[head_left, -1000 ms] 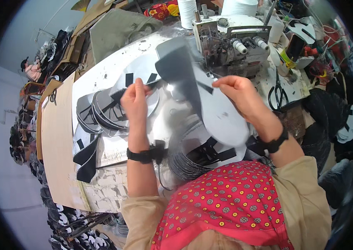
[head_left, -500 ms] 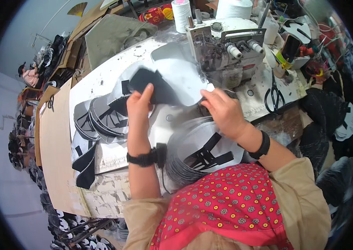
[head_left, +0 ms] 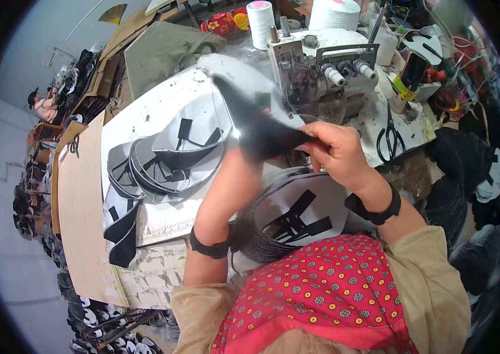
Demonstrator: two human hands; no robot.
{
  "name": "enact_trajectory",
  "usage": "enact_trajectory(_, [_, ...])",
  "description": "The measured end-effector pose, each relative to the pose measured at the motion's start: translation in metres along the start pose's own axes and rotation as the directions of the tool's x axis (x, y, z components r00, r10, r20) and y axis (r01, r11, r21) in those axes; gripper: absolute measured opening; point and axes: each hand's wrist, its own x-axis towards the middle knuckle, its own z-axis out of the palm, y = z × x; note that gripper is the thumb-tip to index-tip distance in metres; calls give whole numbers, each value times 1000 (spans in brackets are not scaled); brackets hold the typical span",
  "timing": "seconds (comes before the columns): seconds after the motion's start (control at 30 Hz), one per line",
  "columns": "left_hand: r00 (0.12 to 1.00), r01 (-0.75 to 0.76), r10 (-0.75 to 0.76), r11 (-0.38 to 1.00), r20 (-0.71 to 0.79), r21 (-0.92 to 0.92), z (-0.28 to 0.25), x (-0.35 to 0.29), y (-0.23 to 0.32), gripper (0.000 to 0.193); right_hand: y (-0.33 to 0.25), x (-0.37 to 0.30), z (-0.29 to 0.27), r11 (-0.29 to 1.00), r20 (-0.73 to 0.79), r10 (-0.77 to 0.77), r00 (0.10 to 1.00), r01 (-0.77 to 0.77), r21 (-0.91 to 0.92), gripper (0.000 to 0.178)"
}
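A cluttered sewing workshop surrounds a white worktable (head_left: 143, 118), its far side crowded with thread cones and tools. Both hands are raised together just in front of the grey sewing machine (head_left: 320, 71). The right hand (head_left: 338, 150) pinches the near edge of a dark grey fabric piece (head_left: 256, 127), fingers curled over it. The left hand (head_left: 241, 162) is mostly hidden behind that piece, so its grip cannot be told, though it meets the fabric from beneath. The piece rises from the hands toward the machine, its far end lifted and blurred. Below the hands, near the person's body, lies a stack of round grey cut pieces (head_left: 294, 215) with black straps. To the left of the left hand more such pieces (head_left: 173, 153) fan out. Black scissors (head_left: 391, 135) lie just right of the right hand.
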Motion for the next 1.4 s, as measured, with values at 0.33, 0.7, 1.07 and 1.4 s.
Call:
enact_trajectory(0.33, [859, -36, 293, 852, -420, 522, -2, 31, -11, 61, 27, 15, 16, 933, -66, -182, 981, 151, -326, 14])
enact_trajectory(0.7, [967, 132, -237, 770, -89, -624, -11, 18, -50, 21, 25, -18, -8, 941, 89, -261, 961, 274, -199, 18])
enact_trajectory(1.07, [841, 0, -373, 724, -391, -689, -25, 30, -89, 16, 46, -5, 18, 963, -62, -242, 968, 232, -141, 9])
enact_trajectory(1.4, [731, 679, -578, 561, 364, -473, -20, -26, -6, 51, 39, -9, 11, 983, -245, -59, 968, 14, -184, 19])
